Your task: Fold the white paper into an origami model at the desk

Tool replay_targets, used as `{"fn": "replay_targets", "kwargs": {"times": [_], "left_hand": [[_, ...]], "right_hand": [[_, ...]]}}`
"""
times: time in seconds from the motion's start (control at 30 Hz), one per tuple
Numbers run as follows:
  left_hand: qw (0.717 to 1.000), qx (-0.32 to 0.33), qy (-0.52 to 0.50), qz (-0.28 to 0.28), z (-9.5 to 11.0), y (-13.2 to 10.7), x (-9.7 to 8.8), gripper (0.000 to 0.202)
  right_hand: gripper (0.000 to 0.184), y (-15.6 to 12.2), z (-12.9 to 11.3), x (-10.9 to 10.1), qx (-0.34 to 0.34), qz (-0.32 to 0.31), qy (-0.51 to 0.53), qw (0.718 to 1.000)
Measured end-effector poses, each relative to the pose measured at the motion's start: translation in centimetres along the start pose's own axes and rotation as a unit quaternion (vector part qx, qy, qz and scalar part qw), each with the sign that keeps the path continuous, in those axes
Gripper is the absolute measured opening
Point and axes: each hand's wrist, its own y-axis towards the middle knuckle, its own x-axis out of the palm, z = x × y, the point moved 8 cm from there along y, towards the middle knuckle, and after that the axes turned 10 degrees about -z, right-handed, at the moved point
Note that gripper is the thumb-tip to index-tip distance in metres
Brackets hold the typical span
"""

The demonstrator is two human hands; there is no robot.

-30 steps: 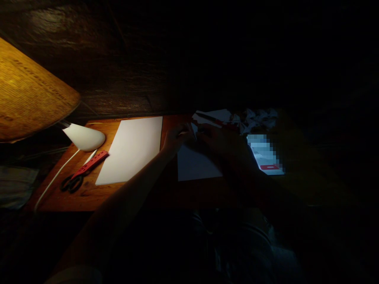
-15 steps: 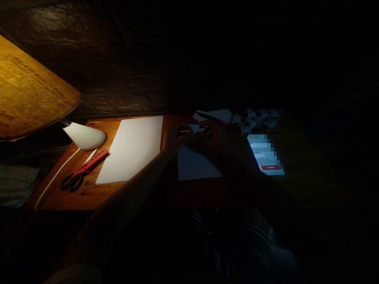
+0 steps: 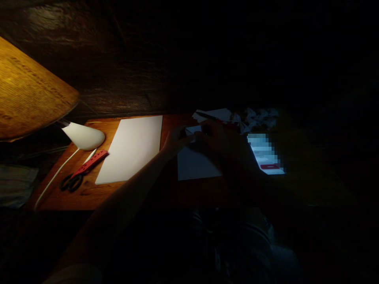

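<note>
Wooden desk (image 3: 74,197) glowing under a lampshade (image 3: 29,90), its print unreadable | white sheet (image 3: 130,150) lying at eleven o'clock | phone (image 3: 265,156) shining at two, screen blurred | left hand (image 3: 177,140), right hand (image 3: 217,144) pinching small white paper (image 3: 194,129) at twelve

Small white paper piece (image 3: 193,129), partly hidden

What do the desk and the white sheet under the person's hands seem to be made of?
The desk looks like varnished wood: warm brown grain with a soft sheen. The sheet looks like plain matte paper: thin, flat and without gloss.
</note>
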Motion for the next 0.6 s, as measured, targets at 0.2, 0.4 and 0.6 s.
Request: {"fn": "replay_targets", "kwargs": {"times": [0.2, 0.4, 0.6], "left_hand": [[0.999, -0.027, 0.031, -0.002, -0.3, -0.2, -0.2, 0.037], [0.998, -0.047, 0.018, 0.028, -0.5, -0.3, -0.8, 0.034], [0.997, -0.074, 0.004, 0.019, -1.0, -0.2, -0.7, 0.031]], "right_hand": [[0.014, 0.3, 0.2, 0.6, -0.035, -0.023, 0.009, 0.999], [0.020, -0.3, -0.4, 0.4, -0.030, -0.023, -0.037, 0.999], [0.008, -0.5, -0.9, -0.1, 0.006, -0.043, -0.044, 0.998]]}}
